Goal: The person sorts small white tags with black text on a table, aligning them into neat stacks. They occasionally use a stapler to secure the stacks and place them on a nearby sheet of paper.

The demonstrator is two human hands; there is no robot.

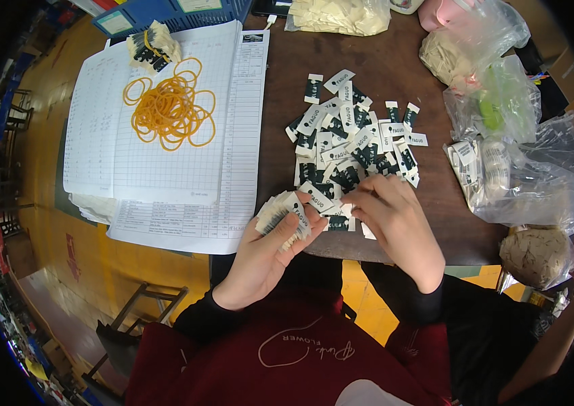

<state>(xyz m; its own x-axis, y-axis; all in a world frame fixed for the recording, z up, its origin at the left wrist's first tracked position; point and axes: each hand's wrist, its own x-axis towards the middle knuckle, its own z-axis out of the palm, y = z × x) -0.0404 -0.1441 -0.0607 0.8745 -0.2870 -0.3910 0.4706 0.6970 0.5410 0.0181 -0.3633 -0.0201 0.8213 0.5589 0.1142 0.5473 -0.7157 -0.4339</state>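
Label stack in left hand, right hand at loose pile

One stack of small white-and-dark rectangular labels point(275, 215), gripped in left hand point(256, 256), thumb pressed on top, fingers curled under; held near the table's front edge. Right hand point(395, 215) nearly closed, fingertips by a label's white end; can't tell if pinched. One loose pile of matching labels point(349, 116) just beyond both hands, overlapping too much to count. Pile's right side: brown tabletop point(452, 227) shows as far as the clear plastic bags point(551, 176); left side: narrower brown strip, then one white gridded notebook point(185, 177) on printed sheets. On notebook: one heap of orange rubber bands point(169, 111), tangled, count unclear; one banded label bundle point(154, 49). One blue plastic crate point(158, 18) behind.
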